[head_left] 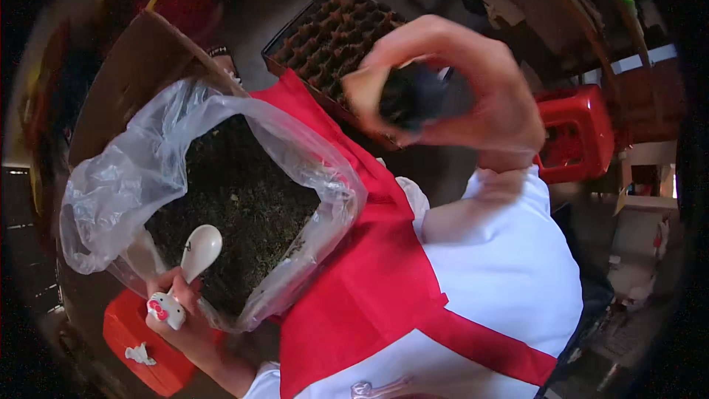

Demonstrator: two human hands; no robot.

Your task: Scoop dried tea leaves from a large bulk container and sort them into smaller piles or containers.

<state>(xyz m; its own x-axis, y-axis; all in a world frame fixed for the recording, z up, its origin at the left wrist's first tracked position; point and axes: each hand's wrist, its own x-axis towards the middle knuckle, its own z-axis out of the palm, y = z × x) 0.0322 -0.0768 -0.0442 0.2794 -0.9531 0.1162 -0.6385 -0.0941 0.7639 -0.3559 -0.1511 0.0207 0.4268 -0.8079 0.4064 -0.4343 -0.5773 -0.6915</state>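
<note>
My left hand is closed around the handle of a white spoon, and a small white cat-face ornament with a red bow shows at the hand. The spoon's bowl is over a clear plastic bag filled with dark, loose, crumbly dry material. My right hand is raised at the upper right, smeared by motion. Its fingers curl in a ring about something dark and round that I cannot make out. A tan patch by the fingertips is too blurred to name.
A brown cardboard box surrounds the bag. Beyond my right hand lies a divided tray of brown cells. Red plastic stools stand at right and lower left. My red apron lies against the bag.
</note>
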